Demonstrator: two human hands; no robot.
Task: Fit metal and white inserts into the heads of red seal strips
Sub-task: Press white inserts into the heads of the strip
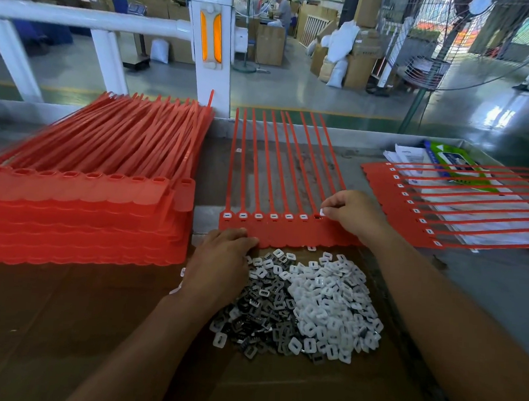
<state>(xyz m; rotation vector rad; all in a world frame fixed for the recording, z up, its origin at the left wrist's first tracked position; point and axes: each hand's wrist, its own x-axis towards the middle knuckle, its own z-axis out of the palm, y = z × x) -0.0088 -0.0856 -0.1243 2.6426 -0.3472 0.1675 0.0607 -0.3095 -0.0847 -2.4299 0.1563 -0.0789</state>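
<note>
Six heads [273, 216] left of your right hand [356, 216] filled; it pinches white insert [322, 212] over seventh. Rest hidden. Your left hand [221, 257] on strip [286, 233] edge, grip unclear.

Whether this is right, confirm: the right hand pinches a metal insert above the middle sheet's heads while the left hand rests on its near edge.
No: the head view shows the right hand pinching a white insert, not metal, above the heads of the middle sheet; the left hand rests on its near edge.

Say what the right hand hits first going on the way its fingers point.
Probably the empty socket of the red plastic seal strip, just past the white insert the right hand pinches.
</note>
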